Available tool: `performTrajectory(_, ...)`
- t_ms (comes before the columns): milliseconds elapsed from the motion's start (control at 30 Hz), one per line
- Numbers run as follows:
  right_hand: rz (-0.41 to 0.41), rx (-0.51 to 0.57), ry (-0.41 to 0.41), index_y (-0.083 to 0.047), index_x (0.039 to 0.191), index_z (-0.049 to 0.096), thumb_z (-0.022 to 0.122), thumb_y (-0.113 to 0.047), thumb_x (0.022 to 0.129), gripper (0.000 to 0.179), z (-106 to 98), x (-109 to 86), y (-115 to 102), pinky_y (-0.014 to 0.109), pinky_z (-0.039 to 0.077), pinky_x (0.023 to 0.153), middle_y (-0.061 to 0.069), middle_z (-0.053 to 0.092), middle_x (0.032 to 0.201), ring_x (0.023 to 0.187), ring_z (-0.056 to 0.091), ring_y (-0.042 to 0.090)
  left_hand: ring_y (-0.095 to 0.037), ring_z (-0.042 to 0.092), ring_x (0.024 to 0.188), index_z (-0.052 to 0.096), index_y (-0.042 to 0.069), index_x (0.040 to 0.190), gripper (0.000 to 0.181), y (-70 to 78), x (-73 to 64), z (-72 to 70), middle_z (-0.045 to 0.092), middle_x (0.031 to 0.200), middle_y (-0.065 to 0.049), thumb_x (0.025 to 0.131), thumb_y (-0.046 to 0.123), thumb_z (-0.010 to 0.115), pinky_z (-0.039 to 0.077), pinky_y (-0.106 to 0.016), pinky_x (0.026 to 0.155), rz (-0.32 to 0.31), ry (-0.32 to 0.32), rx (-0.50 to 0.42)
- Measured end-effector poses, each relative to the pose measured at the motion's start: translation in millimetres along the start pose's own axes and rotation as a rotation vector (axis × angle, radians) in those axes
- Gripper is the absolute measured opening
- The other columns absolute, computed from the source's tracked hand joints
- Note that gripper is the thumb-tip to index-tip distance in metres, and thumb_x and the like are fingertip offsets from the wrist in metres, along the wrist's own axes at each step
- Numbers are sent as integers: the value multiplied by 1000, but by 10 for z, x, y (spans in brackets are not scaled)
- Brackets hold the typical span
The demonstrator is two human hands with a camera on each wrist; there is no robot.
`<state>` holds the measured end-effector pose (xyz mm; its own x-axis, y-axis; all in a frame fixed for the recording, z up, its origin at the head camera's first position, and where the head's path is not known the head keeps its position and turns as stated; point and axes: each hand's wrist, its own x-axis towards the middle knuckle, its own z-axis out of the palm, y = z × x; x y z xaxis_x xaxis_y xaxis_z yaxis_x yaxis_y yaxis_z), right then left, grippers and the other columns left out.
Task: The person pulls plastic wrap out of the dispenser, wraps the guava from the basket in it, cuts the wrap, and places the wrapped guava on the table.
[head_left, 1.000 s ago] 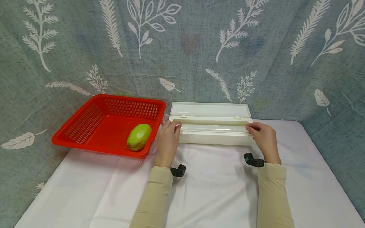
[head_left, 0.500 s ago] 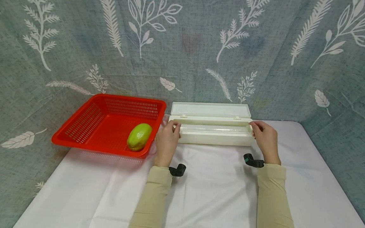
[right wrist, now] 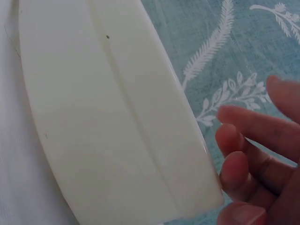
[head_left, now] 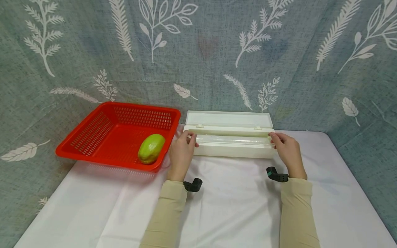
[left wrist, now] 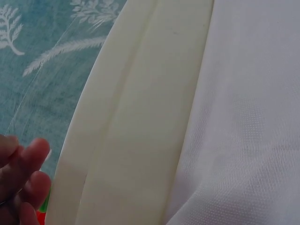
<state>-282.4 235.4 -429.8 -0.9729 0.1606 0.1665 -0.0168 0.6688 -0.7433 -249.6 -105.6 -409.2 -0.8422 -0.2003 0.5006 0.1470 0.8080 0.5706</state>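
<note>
A long white cling film box (head_left: 232,150) lies on the table with its lid (head_left: 228,119) raised at the back. Inside it is a clear, shiny roll of cling film (head_left: 232,140). My left hand (head_left: 182,155) is at the box's left end, pinching the film's edge; in the left wrist view, a thin film line runs up from the fingertips (left wrist: 35,152). At the right end, my right hand (head_left: 287,151) has its fingertips by the box's corner. The right wrist view shows its thumb apart from the loosely bent fingers (right wrist: 234,171).
A red plastic basket (head_left: 105,159) stands left of the box, close to my left hand. In its near right corner lies a green, mango-like fruit (head_left: 151,148). White cloth (head_left: 229,203) covers the table, and a patterned grey-green curtain (head_left: 211,75) hangs behind.
My right hand shifts slightly right off the film's corner, then back left to the box's end. The left hand stays nearly in place. Box, basket and fruit have not moved.
</note>
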Motion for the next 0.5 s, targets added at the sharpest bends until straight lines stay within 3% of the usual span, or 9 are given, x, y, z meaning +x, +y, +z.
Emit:
performTrajectory(33, 4, 18, -28, -14, 109, 62, 34, -59, 87, 57, -62, -73, -125, 36, 39, 57, 8, 60, 86, 76, 52, 22, -14, 46, 52, 61, 17, 89, 16, 2, 0, -1, 59, 59, 10, 87, 32, 56, 36, -28, 50, -2, -2, -1)
performTrajectory(300, 56, 109, -141, -12, 106, 62, 25, -65, 86, 68, -170, -121, -148, 45, 32, 48, 8, 52, 65, 51, 42, 22, -19, 54, 63, 64, 16, 86, 14, 1, 7, -2, 63, 69, 3, 86, 29, 59, 41, -32, 56, 16, 25, -15)
performTrajectory(500, 37, 113, -232, -10, 112, 60, 31, -61, 87, 63, -235, -160, -178, 34, 33, 44, 9, 61, 66, 43, 41, 22, -17, 54, 65, 66, 15, 85, 12, -13, 19, 6, 63, 70, 1, 84, 26, 61, 43, -30, 60, 70, 35, -48)
